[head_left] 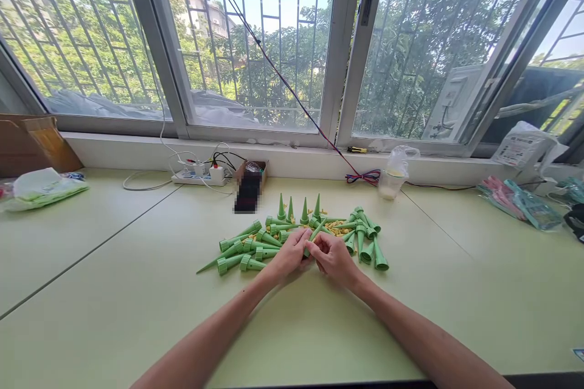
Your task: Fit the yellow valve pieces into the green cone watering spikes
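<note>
My left hand (290, 253) is closed round a green plastic watering spike (318, 230), which slants up to the right. Against the side of that spike my right hand (336, 257) makes a pinch; a small yellow piece may be between its fingertips, but it is too small to be sure. Left of my hands lies a group of capped green spikes (232, 264). To the right are more green cones (380, 256), several with wide open ends. Small yellow pieces (336, 228) are heaped just beyond my hands, and several spikes (317, 208) stand upright behind them.
At the back stand a power strip (199, 179) with cables and a small box (262, 173) with a blurred dark object. Farther right are a plastic cup with a bag (391, 182), coiled wires (364, 178) and plastic packets (520, 202). A white-green package (45, 188) lies at the left.
</note>
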Demonstrator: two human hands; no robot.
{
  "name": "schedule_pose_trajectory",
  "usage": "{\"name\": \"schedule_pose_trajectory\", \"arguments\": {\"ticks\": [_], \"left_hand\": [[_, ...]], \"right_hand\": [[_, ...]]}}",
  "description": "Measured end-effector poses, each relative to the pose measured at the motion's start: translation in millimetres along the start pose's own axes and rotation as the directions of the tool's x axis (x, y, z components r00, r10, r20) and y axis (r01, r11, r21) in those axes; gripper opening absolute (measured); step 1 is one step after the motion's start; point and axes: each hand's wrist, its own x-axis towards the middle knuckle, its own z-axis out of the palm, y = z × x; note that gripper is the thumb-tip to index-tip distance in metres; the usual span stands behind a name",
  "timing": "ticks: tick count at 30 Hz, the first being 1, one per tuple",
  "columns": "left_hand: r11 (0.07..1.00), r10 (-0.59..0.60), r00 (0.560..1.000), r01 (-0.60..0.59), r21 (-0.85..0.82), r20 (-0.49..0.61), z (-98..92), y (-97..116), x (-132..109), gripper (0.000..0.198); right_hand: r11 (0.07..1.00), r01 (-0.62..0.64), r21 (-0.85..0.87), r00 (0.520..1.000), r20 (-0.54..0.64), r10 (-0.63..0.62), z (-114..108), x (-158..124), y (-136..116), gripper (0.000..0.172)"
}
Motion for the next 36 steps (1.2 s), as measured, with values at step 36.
{"name": "schedule_pose_trajectory", "arguments": {"ticks": [36], "left_hand": [[0.987,0.161,0.963,-0.155,0.045,-0.217,11.4,1.7,-4.9,0.035]], "right_hand": [[0.996,0.059,-0.07,0.996,-0.066,-0.064,2.2,-1.3,0.0,0.026]]}}
